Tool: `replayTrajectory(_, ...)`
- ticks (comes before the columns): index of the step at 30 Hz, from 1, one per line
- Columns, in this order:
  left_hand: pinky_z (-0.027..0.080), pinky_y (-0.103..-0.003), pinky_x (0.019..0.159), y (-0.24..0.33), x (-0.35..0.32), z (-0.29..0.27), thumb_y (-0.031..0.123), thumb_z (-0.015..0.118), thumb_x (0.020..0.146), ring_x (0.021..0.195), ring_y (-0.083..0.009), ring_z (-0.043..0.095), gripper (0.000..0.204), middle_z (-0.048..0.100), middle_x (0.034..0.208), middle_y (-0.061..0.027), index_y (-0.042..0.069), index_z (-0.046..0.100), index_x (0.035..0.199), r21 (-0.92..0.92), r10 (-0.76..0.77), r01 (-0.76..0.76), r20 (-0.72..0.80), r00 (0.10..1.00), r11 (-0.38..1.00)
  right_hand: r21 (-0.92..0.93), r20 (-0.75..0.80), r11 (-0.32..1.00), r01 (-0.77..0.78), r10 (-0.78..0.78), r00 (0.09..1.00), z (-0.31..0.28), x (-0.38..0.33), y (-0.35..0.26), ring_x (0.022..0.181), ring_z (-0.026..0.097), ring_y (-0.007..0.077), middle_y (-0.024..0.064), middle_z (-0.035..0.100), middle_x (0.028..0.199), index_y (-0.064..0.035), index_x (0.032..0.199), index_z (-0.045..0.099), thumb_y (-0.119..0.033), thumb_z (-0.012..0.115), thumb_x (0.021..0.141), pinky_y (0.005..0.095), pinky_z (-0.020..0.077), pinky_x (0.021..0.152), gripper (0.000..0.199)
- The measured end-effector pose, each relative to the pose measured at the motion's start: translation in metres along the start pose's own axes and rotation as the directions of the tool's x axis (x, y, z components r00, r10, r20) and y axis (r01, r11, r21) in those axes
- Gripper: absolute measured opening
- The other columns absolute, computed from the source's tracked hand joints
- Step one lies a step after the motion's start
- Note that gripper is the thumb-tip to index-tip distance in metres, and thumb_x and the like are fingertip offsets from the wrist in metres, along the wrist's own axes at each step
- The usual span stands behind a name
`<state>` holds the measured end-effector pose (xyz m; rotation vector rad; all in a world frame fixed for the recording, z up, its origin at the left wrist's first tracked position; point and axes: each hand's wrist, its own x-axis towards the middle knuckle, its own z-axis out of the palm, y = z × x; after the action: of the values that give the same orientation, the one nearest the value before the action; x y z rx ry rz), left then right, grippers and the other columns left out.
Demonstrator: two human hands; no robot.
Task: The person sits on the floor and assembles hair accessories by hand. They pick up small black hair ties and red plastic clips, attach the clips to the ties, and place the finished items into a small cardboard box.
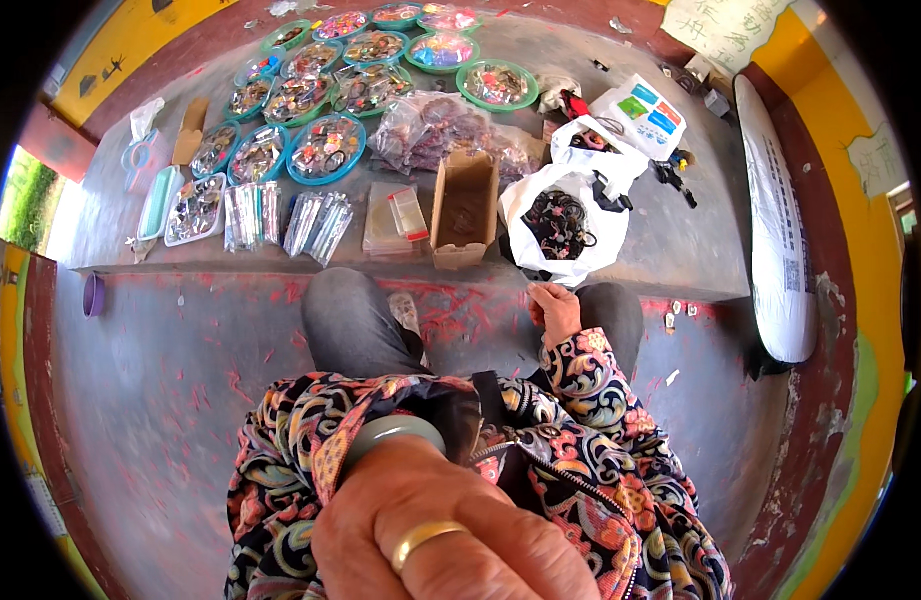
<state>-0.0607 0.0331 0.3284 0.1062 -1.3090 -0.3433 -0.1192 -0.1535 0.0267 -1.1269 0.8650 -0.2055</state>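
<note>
Only one view to go on, the head camera. Right hand [557, 312] is down by the right knee with its fingers curled in and the tips close together. Could be pinching something tiny, can't tell. Left hand [446, 510] is right up at the lens, back of it showing with a gold ring [416, 538], fingertips cut off by the lower edge, so no idea if it's gripping anything.

Closest item is the white plastic bag [518, 232], just ahead of the right hand, mouth wide open, with a tangle of dark bands [561, 225] inside. My guess: light, floppy, a bit slippery. I'd grab the bag by its bunched rim, since thin film could tear. The bands look soft and stretchy, nothing fragile, but snaggy, so pinch one loop and tease it free.

Other containers: the open cardboard box [459, 259] sits ahead and left of the right hand, stiff walls, brown inside. Left of that, flat clear sleeves [385, 225], probably slick. Farther ahead and left, a blue basin [326, 182] and a white tray [194, 240], both full of mixed small bits. Green basin [501, 107] is well ahead of the right hand, similarly loaded.
</note>
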Motion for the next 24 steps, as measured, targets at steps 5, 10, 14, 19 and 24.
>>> replayTrajectory(5, 0.05, -0.023, 0.065, -0.028, -0.009, 0.0, -0.003, 0.061, 0.069, 0.075, -0.0234, 0.057, 0.012, 0.057, 0.087, -0.0142, -0.002, 0.06, 0.081, 0.105, 0.073, -0.065, -0.073, 0.995, 0.992, -0.032, -0.004, 0.999, 0.03, -0.03, 1.0, -0.007, 0.006, 0.006, 0.04, 0.043, 0.0078, 0.0022, 0.05, 0.052, -0.0017, 0.069, 0.057, -0.014, 0.06, 0.073, 0.0207, 0.0326, 0.038, 0.013)
replayTrajectory(10, 0.043, -0.027, 0.068, -0.019, -0.063, -0.056, 0.005, 0.047, 0.078, 0.078, -0.0181, 0.055, 0.013, 0.055, 0.086, -0.0103, 0.0, 0.052, 0.09, 0.476, -0.654, 0.707, -0.307, 0.691, 0.524, -0.077, 0.048, 0.983, 0.164, -0.161, 0.986, -0.018, 0.022, 0.023, 0.04, 0.042, 0.0079, 0.002, 0.05, 0.05, -0.0017, 0.068, 0.057, -0.015, 0.059, 0.073, 0.0208, 0.0317, 0.039, 0.014)
replayTrajectory(14, 0.04, -0.019, 0.06, -0.018, -0.141, -0.072, 0.004, 0.052, 0.078, 0.067, -0.0064, 0.049, 0.005, 0.051, 0.074, -0.0031, 0.002, 0.05, 0.082, 0.341, -0.905, 0.928, -0.328, 0.269, 0.152, 0.035, 0.032, 0.999, 0.005, -0.007, 0.999, 0.001, 0.002, 0.0, 0.042, 0.042, 0.0073, 0.0009, 0.05, 0.051, -0.0036, 0.067, 0.056, -0.015, 0.06, 0.074, 0.0203, 0.0313, 0.039, 0.014)
replayTrajectory(19, 0.039, -0.024, 0.05, -0.002, -0.151, -0.057, 0.011, 0.058, 0.075, 0.057, -0.0105, 0.049, 0.012, 0.05, 0.066, -0.0028, 0.004, 0.049, 0.079, 0.456, -0.998, 0.889, -0.07, 0.005, -0.028, 0.006, 0.025, 1.0, -0.025, 0.025, 0.999, 0.0, 0.001, -0.003, 0.043, 0.042, 0.0074, 0.0005, 0.05, 0.053, -0.0043, 0.067, 0.056, -0.015, 0.06, 0.074, 0.0202, 0.0313, 0.041, 0.014)
replayTrajectory(24, 0.04, -0.032, 0.056, -0.007, -0.17, -0.059, 0.015, 0.057, 0.074, 0.063, -0.0249, 0.053, 0.015, 0.053, 0.068, -0.0097, 0.004, 0.049, 0.077, 0.513, -0.986, 0.842, 0.095, 0.139, 0.168, 0.099, 0.074, 0.995, 0.028, -0.036, 0.997, -0.001, 0.002, -0.007, 0.049, 0.045, 0.0074, 0.0011, 0.053, 0.056, -0.0042, 0.062, 0.055, -0.012, 0.06, 0.072, 0.0213, 0.0344, 0.046, 0.014)
